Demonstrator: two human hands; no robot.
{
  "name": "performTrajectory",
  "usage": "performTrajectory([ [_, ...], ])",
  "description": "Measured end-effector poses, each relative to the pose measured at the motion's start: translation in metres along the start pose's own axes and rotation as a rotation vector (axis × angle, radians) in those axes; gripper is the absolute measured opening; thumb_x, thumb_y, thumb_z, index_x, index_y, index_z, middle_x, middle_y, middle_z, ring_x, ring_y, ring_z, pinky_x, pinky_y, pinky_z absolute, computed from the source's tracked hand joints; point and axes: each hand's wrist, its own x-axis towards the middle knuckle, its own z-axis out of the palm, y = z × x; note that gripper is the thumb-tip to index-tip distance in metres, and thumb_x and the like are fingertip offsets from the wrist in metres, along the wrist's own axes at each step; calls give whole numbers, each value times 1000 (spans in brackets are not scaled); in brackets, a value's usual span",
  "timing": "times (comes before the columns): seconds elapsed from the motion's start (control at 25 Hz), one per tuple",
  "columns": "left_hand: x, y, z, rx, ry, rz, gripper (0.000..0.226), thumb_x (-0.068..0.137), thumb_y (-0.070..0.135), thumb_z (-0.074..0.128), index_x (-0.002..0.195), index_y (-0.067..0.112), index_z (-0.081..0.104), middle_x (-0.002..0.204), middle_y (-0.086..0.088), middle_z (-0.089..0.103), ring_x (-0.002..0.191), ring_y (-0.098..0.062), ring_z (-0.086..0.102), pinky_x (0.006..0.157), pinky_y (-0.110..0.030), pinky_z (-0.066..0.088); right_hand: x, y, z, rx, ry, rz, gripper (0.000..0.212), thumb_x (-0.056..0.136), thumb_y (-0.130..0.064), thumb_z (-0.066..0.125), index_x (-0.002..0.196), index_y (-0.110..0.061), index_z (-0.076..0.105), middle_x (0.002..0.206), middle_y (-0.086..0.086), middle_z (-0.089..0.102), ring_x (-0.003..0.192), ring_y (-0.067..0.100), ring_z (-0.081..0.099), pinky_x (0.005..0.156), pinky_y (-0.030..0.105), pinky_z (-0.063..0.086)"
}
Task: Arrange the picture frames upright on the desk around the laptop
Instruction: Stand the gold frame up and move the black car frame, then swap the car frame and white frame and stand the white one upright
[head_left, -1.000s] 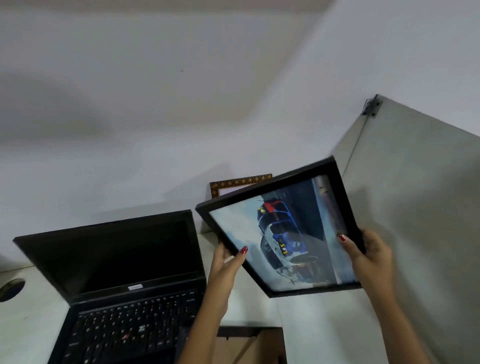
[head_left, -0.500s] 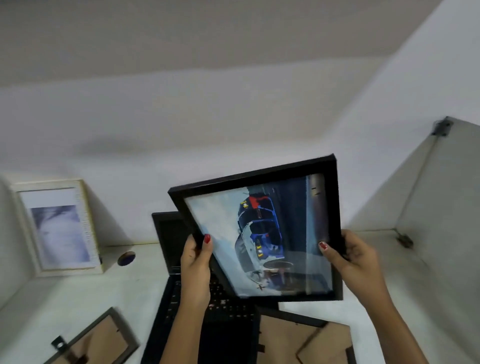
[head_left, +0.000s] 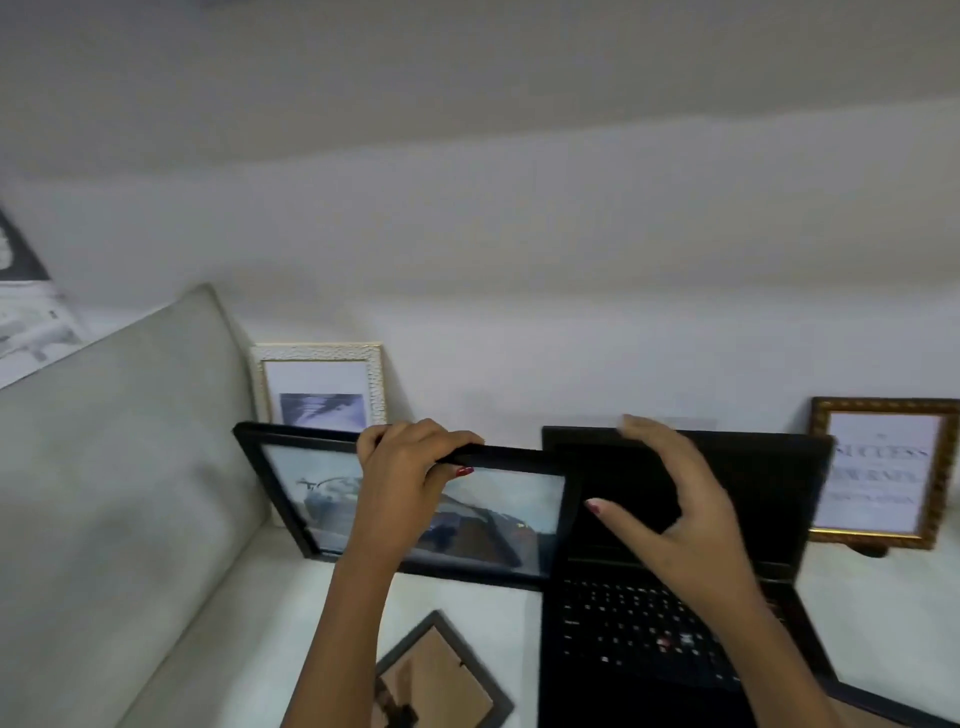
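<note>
A black picture frame (head_left: 498, 525) with a car photo stands on its long side on the desk, just left of the open black laptop (head_left: 649, 623). My left hand (head_left: 410, 467) grips its top edge. My right hand (head_left: 670, 499) hovers open in front of the laptop screen, off the frame. A white frame (head_left: 322, 384) leans on the wall behind the black one. A gold frame (head_left: 883, 473) with text stands right of the laptop. A dark frame (head_left: 441, 675) lies face down in front.
A grey padded side panel (head_left: 119, 467) closes the desk's left side. The white wall (head_left: 519, 338) runs along the back. Another frame's edge (head_left: 883, 701) pokes out at the lower right beside the laptop.
The black frame went from held in the air with both hands to standing on the desk left of the laptop. My right hand has let go of it. The view swung left.
</note>
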Motion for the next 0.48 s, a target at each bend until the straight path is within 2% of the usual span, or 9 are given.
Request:
performTrajectory([
  [0.08,0,-34,-9,-9,-58,32,22,72,25,63,92,34,68,72,12,67,76,-2,49,66,-25,13,20,-9,64,-241,-172,-109,60,68,-31,74,122,-31,47,130,-6,51,126,9,40,110,27,21],
  [0.12,-2,-51,-11,-35,-103,37,23,72,25,63,93,34,68,73,10,67,78,-1,47,65,-26,13,30,-12,93,-359,-215,-138,58,67,-29,76,120,-27,51,123,-2,58,119,16,48,107,34,24],
  [0.2,-3,-79,-12,-100,-182,49,24,74,25,62,96,32,67,78,7,68,82,-1,45,70,-27,18,46,-13,133,-542,-207,-140,43,62,-24,78,103,-23,63,93,2,72,86,26,63,86,39,48],
  [0.28,-3,-102,-10,-165,-216,72,23,76,29,61,99,33,65,85,9,70,88,0,47,81,-24,24,56,-8,156,-530,-189,-40,23,63,-18,78,82,-25,68,69,0,71,64,24,62,59,35,53],
  [0.36,4,-129,-13,-310,-126,15,20,80,34,59,99,31,66,92,17,68,92,3,54,87,-23,35,61,4,171,-519,-126,7,21,60,-15,80,73,-26,69,61,-2,70,57,20,61,53,32,53],
  [0.4,8,-143,-16,-436,-18,-90,18,82,31,59,98,29,68,95,17,67,94,4,57,87,-22,42,61,10,174,-530,-95,30,24,56,-13,83,73,-25,70,62,-2,71,57,20,63,55,30,53],
  [0.48,18,-191,-14,-593,223,-385,20,83,17,62,102,21,65,100,14,64,95,7,58,87,-13,45,61,24,178,-568,-36,79,33,48,-10,87,75,-22,73,65,0,73,58,23,66,60,28,50],
])
